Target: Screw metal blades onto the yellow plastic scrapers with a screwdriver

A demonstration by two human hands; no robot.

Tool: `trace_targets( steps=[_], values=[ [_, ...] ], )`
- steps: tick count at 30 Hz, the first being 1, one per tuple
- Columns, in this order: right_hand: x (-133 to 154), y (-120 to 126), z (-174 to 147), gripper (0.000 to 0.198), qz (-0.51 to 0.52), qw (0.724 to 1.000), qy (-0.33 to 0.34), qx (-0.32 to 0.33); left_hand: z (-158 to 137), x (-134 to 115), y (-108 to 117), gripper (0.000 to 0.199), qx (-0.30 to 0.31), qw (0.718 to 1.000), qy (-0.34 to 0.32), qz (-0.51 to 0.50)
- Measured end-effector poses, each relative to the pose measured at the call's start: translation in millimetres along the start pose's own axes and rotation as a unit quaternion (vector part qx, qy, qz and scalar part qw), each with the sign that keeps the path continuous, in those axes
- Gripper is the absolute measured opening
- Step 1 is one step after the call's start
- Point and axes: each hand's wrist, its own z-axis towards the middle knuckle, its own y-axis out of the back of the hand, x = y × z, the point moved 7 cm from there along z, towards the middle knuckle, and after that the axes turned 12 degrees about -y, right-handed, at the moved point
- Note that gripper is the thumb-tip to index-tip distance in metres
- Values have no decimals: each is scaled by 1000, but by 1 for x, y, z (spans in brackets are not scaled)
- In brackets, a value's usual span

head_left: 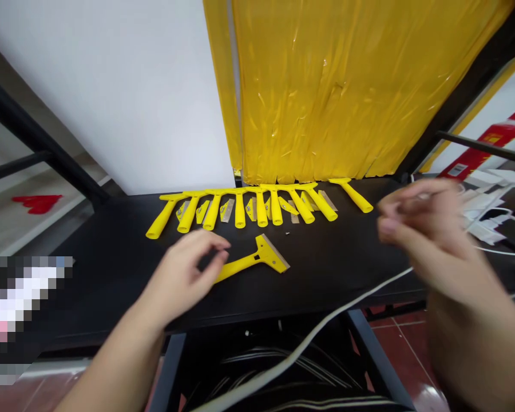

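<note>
A yellow scraper point(269, 255) with a metal blade edge lies on the black table, blade end to the right. My left hand point(187, 269) is over its handle end and hides part of it; the thumb and curled fingers stay a little apart, and nothing shows between them. Out to the right, my right hand point(429, 229) is raised above the table, slightly blurred. Its thumb and fingertips are pinched together; whatever they may hold is too small to make out. A tiny light piece point(287, 233) sits on the table beyond the scraper.
Along the back stands a row of yellow scraper handles point(240, 209), with loose blade pieces point(227, 210) among them. A white cable point(309, 337) crosses the table's front edge. White plugs and cords point(489, 223) and a red bottle point(483, 146) are at right. Black frame posts point(68, 171) flank the table.
</note>
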Motion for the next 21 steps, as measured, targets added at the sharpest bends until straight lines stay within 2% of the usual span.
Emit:
trace_targets(
  steps=[1,3,5,8,11,16,21],
  values=[
    [-11,-11,-1,22,-17,999,-11,33,-3,-4,-19,16,77,997,-15,-2],
    [-36,-36,-4,12,-77,991,-37,106,-10,-5,-43,23,155,988,-11,1],
    [-58,-54,-8,14,-137,978,-51,148,-13,-3,-52,26,169,985,-4,21],
    [-74,-63,-13,16,-157,973,-58,158,-14,3,-56,25,178,984,4,26],
    [-73,-64,-14,18,-147,974,-64,158,-16,7,-59,26,195,980,6,35],
    [-60,-63,-10,21,-129,970,-59,196,-17,9,-59,29,217,976,2,33],
    [-32,-58,9,19,-99,973,-32,206,4,10,-33,36,188,981,-15,42]
  ],
)
